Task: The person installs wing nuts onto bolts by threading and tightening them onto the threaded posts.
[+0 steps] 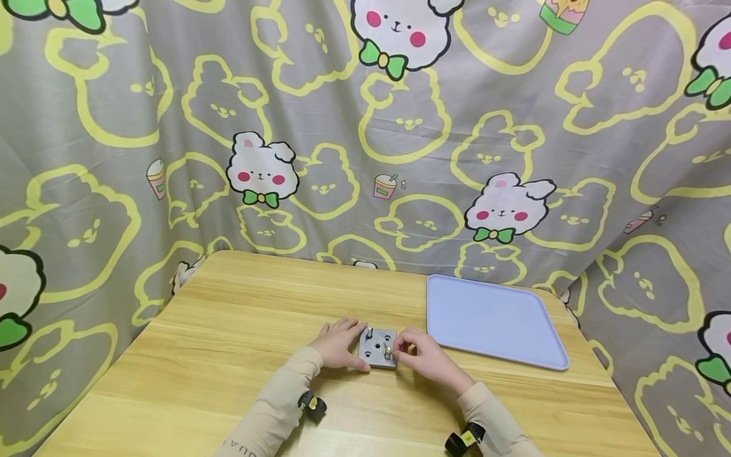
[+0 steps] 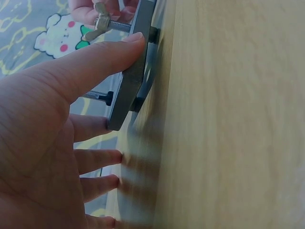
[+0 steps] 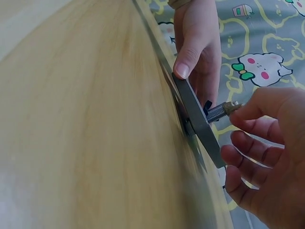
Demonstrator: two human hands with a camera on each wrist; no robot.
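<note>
A grey metal plate (image 1: pixel 374 359) with several holes lies on the table, raised slightly on short feet or bolt heads in the wrist views. My left hand (image 1: pixel 339 346) steadies it, thumb on the near edge and index finger at a corner; the other fingertips touch the tabletop. One threaded bolt (image 3: pixel 217 113) stands up from the plate with a brass-coloured wing nut (image 2: pixel 101 23) at its top. The right hand (image 1: pixel 425 357) pinches this wing nut between thumb and index finger, its other fingers loosely bent beside the plate. A second bolt (image 2: pixel 97 96) rises from another corner.
A light blue tray (image 1: pixel 497 324) lies at the right rear of the wooden table (image 1: pixel 228 304). Behind the table hangs a grey curtain (image 1: pixel 331 127) with cartoon animals. Black straps with small devices sit on both wrists.
</note>
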